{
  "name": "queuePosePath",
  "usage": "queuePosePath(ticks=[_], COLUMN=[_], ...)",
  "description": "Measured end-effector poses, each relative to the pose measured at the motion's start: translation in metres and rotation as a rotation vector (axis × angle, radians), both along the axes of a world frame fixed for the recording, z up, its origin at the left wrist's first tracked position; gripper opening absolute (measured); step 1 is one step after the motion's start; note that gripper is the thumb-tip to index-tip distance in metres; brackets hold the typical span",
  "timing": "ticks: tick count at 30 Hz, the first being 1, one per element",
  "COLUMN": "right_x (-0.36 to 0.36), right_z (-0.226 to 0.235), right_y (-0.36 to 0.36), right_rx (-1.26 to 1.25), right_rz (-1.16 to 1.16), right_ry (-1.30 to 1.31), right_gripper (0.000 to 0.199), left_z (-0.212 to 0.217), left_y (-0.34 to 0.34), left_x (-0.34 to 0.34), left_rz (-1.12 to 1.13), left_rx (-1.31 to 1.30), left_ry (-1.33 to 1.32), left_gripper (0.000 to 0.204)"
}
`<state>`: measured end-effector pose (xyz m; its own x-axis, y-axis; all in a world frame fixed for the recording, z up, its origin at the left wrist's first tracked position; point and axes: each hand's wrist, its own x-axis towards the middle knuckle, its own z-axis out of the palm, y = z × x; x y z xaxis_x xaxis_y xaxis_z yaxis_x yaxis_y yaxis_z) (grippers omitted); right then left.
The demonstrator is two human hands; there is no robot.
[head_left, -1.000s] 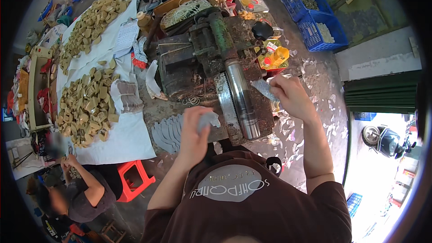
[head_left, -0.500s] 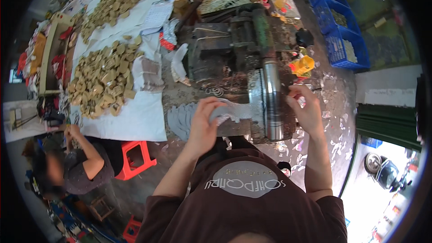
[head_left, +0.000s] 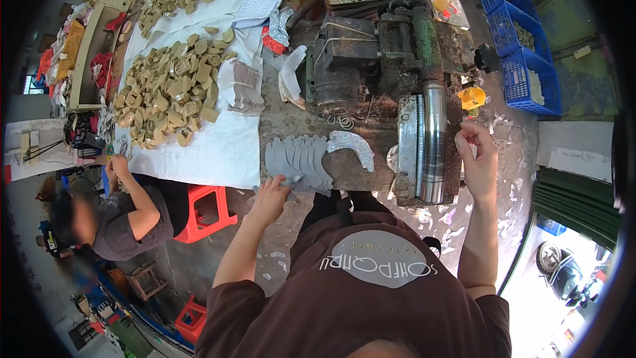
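My left hand (head_left: 270, 199) is at the near end of a fanned row of grey curved pieces (head_left: 295, 159), its bent fingers and thumb closing at the edge of one; the fingertips are partly hidden. Just right of the row, a glittery silver curved piece (head_left: 354, 147) lies flat on the bench. Beyond it is a dark, greasy machine (head_left: 344, 46) with a shiny metal roller (head_left: 434, 139) pointing toward me. My right hand (head_left: 479, 152) is raised right of the roller, apart from it. Its fingers curl to the thumb; anything between them is too small to make out.
On a white sheet (head_left: 232, 152) at left lie heaps of tan blocks (head_left: 173, 89) and a tied bundle of pieces (head_left: 242, 86). Blue crates (head_left: 523, 79) stand at right. At lower left a person (head_left: 132, 225) works near a red stool (head_left: 209, 212). Scraps litter the floor.
My left hand has let go of the glittery curved piece, now lying on the bench, and moved left and nearer to the grey row. My right hand stays beside the roller. The view has shifted.
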<state>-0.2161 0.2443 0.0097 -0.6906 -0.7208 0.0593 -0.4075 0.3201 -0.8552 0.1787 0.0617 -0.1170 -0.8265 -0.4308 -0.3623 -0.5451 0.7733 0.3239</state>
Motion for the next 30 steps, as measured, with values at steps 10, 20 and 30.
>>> queuePosePath(ticks=[10, 20, 30], right_x=[0.053, 0.096, 0.035], right_z=[0.045, 0.027, 0.041], right_y=[-0.029, -0.053, -0.022], right_rx=[-0.124, -0.251, -0.17], right_rz=[0.242, 0.154, 0.1], right_ry=[0.029, 0.513, 0.286], right_gripper=[0.019, 0.024, 0.012], left_z=[0.104, 0.138, 0.132], left_y=[-0.01, 0.057, 0.045], left_x=[-0.111, -0.201, -0.195], left_rz=[0.636, 0.399, 0.732], left_rx=[1.261, 1.618, 0.884], left_ry=[0.895, 1.277, 0.951], left_gripper=[0.033, 0.052, 0.025])
